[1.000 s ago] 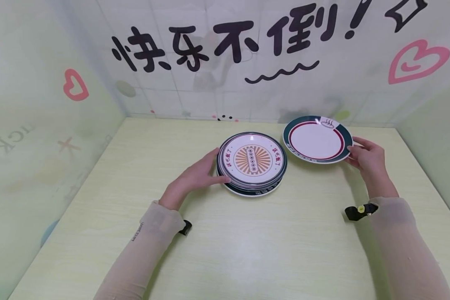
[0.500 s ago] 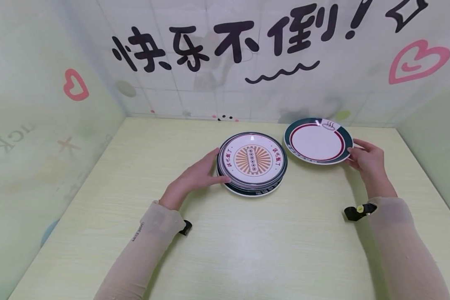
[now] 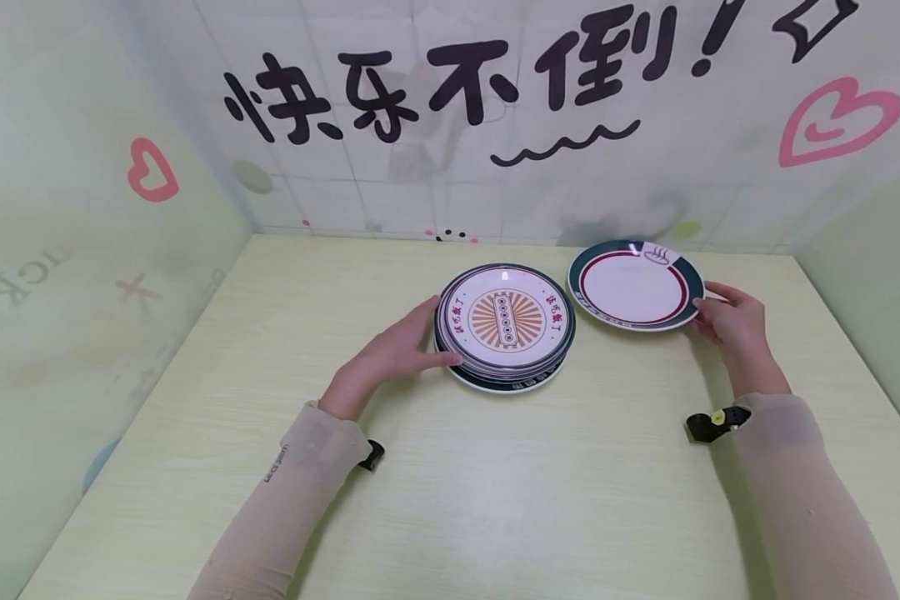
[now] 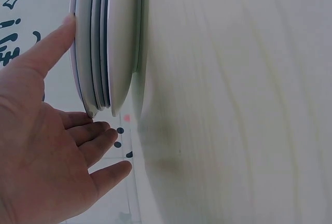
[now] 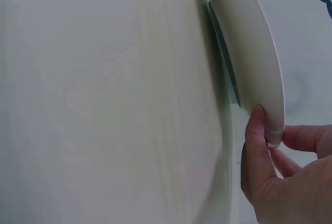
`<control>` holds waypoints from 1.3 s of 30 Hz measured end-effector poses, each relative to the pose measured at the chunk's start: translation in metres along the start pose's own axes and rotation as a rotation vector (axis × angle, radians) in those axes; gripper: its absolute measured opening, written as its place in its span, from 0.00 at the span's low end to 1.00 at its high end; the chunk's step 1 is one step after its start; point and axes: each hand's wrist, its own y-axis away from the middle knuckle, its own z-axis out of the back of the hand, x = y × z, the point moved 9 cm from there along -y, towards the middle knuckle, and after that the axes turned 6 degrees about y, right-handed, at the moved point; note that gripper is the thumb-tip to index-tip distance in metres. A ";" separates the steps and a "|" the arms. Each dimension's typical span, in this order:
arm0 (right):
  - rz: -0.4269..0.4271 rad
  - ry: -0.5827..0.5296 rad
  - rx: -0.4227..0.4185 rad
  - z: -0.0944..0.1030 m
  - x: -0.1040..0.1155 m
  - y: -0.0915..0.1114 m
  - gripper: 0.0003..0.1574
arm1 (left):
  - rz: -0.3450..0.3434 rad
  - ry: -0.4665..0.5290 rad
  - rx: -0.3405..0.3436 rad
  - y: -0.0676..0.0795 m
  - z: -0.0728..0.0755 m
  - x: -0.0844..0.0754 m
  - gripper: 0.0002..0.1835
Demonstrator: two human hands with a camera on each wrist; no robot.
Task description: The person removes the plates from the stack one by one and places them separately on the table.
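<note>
A stack of several round plates [image 3: 505, 321] stands toward the back of the table; its top plate carries an orange sunburst and red characters. My left hand [image 3: 397, 343] rests against the stack's left side. In the left wrist view the thumb [image 4: 54, 45] touches the rims and the loosely spread fingers [image 4: 93, 133] meet the far edge. To the right of the stack, a white plate [image 3: 632, 289] with a green rim and red ring is pinched at its right edge by my right hand [image 3: 735, 323]. The right wrist view shows this plate [image 5: 254, 53] from below, close over the table.
The pale wooden table [image 3: 487, 492] runs back to a printed wall [image 3: 390, 200] with large black characters. Side walls [image 3: 67, 250] border it left and right. The right plate lies near the back wall, its left edge close to the stack.
The white plate in my right hand has come slightly down and toward me, and the right hand has shifted a little left. The left hand and the stack have stayed put.
</note>
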 end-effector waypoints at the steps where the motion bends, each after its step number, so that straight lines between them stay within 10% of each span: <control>1: 0.000 0.001 -0.002 0.000 0.000 0.000 0.39 | 0.001 0.002 -0.001 0.000 0.000 0.000 0.61; 20: -0.029 0.031 0.162 -0.004 -0.005 0.000 0.44 | 0.000 0.006 -0.007 0.001 0.001 0.001 0.60; 39: 0.048 0.141 0.121 0.006 0.001 0.006 0.46 | -0.021 -0.002 -0.008 -0.002 -0.001 -0.002 0.59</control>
